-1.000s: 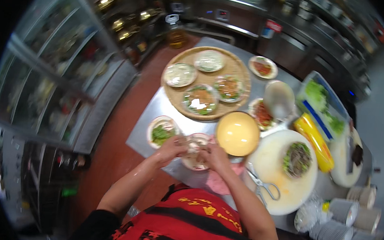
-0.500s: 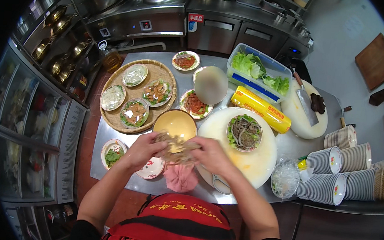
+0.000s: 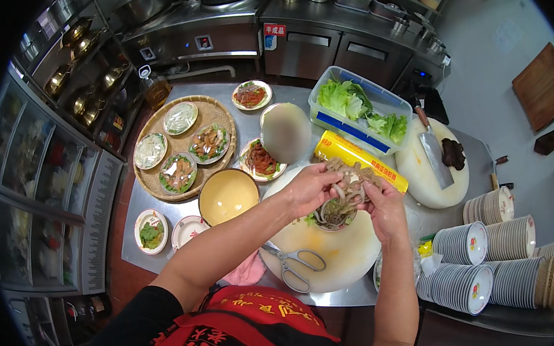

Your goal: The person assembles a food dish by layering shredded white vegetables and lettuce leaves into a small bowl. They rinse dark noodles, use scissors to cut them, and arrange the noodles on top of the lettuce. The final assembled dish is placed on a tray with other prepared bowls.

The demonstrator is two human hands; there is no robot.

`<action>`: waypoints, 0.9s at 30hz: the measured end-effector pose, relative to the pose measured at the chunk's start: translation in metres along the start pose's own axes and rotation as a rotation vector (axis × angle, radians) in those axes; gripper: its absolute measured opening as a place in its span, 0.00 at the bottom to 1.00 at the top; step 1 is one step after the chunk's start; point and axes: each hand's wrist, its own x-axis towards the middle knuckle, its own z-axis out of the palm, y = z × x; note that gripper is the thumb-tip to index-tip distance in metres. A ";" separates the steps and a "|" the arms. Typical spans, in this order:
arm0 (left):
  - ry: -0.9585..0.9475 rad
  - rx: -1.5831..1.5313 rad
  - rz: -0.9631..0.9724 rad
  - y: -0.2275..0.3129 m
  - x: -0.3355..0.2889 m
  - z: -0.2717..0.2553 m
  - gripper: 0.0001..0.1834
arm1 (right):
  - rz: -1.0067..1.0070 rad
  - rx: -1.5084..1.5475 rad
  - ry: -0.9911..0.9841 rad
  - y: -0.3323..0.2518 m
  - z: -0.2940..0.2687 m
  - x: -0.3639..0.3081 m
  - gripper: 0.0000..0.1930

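Note:
My left hand (image 3: 312, 188) and my right hand (image 3: 385, 212) together grip a loose bunch of pale brown, wet-looking strips (image 3: 349, 191), whose kind I cannot make out. They hold it above a plate of similar brown strips on green leaves (image 3: 337, 219), which the bunch partly covers. That plate stands on a round white chopping board (image 3: 351, 265). Grey-handled scissors (image 3: 295, 261) lie open at the board's near left edge. Left of the board is a yellow bowl (image 3: 227, 198) with a little liquid in it. A pink cloth (image 3: 246, 272) lies under my left forearm.
Behind my hands lies a yellow cling-film box (image 3: 332, 146), with a lettuce tub (image 3: 378, 142) beyond. A cleaver (image 3: 435, 154) rests on another round board. Stacked plates (image 3: 455, 285) stand at right. A wicker tray (image 3: 216, 112) of filled plates is at left.
Both hands have moved right, from over the yellow bowl to over the leaf-lined plate, carrying the strips. The scissors now show more fully. The whole view has shifted slightly.

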 end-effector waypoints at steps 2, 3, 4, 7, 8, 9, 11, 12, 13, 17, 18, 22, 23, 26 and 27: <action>0.097 0.020 -0.041 -0.015 0.010 -0.014 0.08 | 0.025 0.041 0.015 0.016 -0.003 0.009 0.10; 0.146 0.026 -0.066 -0.022 0.014 -0.018 0.08 | 0.041 0.061 0.026 0.023 -0.004 0.011 0.10; 0.181 0.078 -0.070 -0.028 0.017 -0.023 0.09 | 0.057 0.081 0.036 0.029 -0.004 0.014 0.10; 0.276 0.289 -0.076 -0.046 0.028 -0.043 0.12 | 0.143 -0.023 0.142 0.062 -0.017 0.022 0.12; 0.280 0.416 -0.060 -0.049 0.032 -0.046 0.13 | 0.173 -0.082 0.189 0.072 -0.025 0.025 0.12; 0.290 0.544 -0.042 -0.050 0.033 -0.047 0.14 | 0.212 -0.156 0.223 0.079 -0.030 0.026 0.14; 0.275 0.850 0.029 -0.052 0.034 -0.050 0.17 | 0.227 -0.303 0.264 0.089 -0.038 0.025 0.13; 0.278 1.010 0.075 -0.052 0.033 -0.051 0.18 | 0.235 -0.375 0.285 0.092 -0.041 0.025 0.12; 0.279 1.183 0.138 -0.052 0.033 -0.051 0.19 | 0.209 -0.393 0.276 0.096 -0.043 0.026 0.11; 0.231 1.174 0.269 -0.050 0.034 -0.045 0.22 | 0.150 -0.320 0.235 0.087 -0.037 0.029 0.10; 0.225 1.089 0.238 -0.047 0.033 -0.041 0.22 | 0.150 -0.267 0.224 0.083 -0.034 0.030 0.10; 0.239 1.261 0.311 -0.046 0.029 -0.037 0.22 | 0.108 -0.640 0.282 0.106 -0.051 0.037 0.12; 0.238 1.376 0.375 -0.046 0.027 -0.039 0.22 | -0.024 -0.832 0.336 0.113 -0.051 0.033 0.13; 0.248 1.540 0.432 -0.043 0.021 -0.046 0.21 | -0.111 -0.993 0.346 0.110 -0.047 0.030 0.12; 0.250 1.565 0.435 -0.042 0.020 -0.048 0.21 | -0.088 -0.980 0.328 0.101 -0.043 0.028 0.11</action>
